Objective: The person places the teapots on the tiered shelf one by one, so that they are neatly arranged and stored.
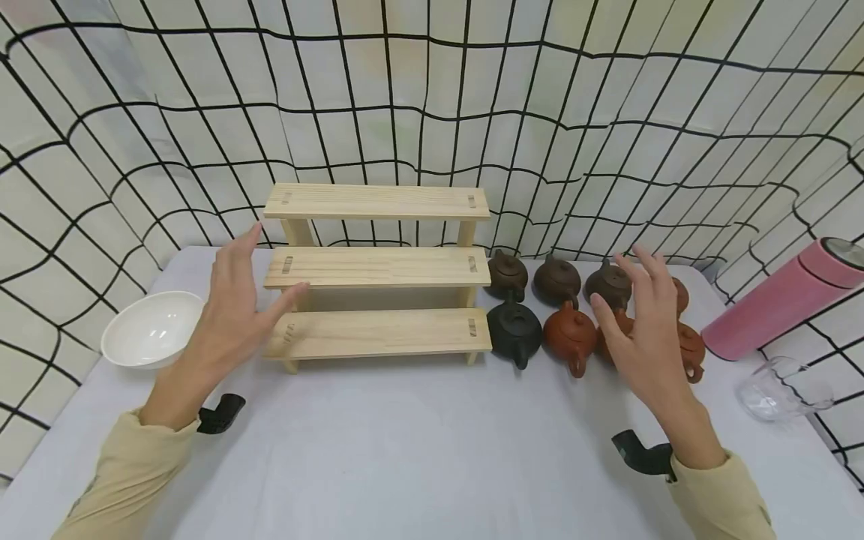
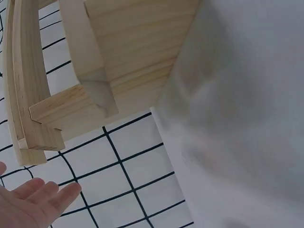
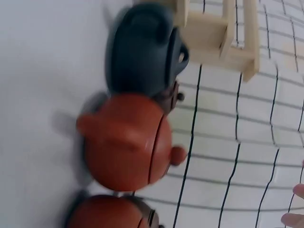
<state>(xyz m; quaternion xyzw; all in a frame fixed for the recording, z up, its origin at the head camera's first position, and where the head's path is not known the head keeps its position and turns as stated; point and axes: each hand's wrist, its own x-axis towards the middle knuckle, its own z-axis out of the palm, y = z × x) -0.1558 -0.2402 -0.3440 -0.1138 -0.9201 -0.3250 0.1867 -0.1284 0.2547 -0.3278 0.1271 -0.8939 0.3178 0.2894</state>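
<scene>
A three-tier wooden stand (image 1: 378,266) stands at the back middle of the white-covered table, its shelves bare. My left hand (image 1: 232,300) hovers by its left end, fingers extended and thumb apart, holding nothing. Right of the stand are several small clay teapots in two rows: dark brown ones such as this brown teapot (image 1: 556,280) at the back, a black teapot (image 1: 514,331) and reddish ones such as this red teapot (image 1: 569,334) in front. My right hand (image 1: 644,337) is spread above the right-hand teapots, partly hiding them. In the right wrist view, its fingertips (image 3: 295,219) show at the edge.
At the left is a white bowl (image 1: 151,330). A pink thermos (image 1: 776,304) stands at the right, with a clear glass cup (image 1: 783,390) in front of it. Black wire mesh (image 1: 418,112) encloses the back and sides of the table.
</scene>
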